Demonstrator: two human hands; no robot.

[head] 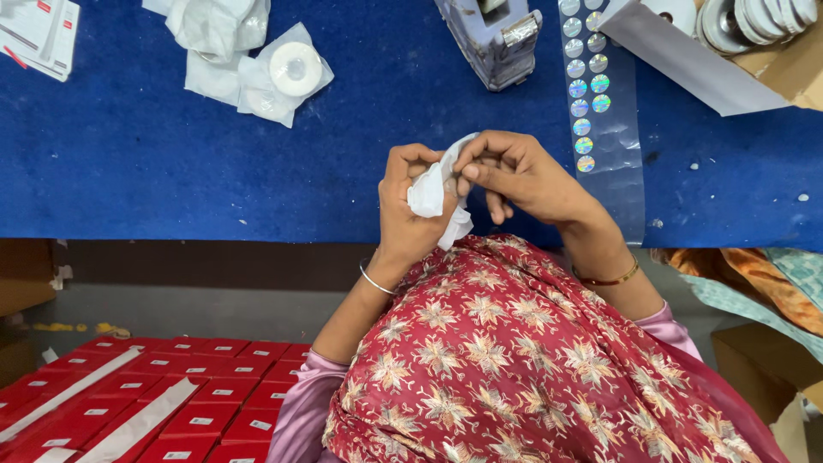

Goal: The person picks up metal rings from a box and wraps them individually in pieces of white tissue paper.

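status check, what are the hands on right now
Left hand and right hand both shut on the white wrapper, held over the blue table edge. Sticker strip lies beside the right hand. Nothing in the way.

A deep red drape printed all over with pale star-shaped flowers covers the front. Pink sleeves peek out at both elbows. On the left wrist sits 1 thin silver bangle; on the right wrist, 1 slim gold bangle. Forearms are bare, and the fingers carry no rings.
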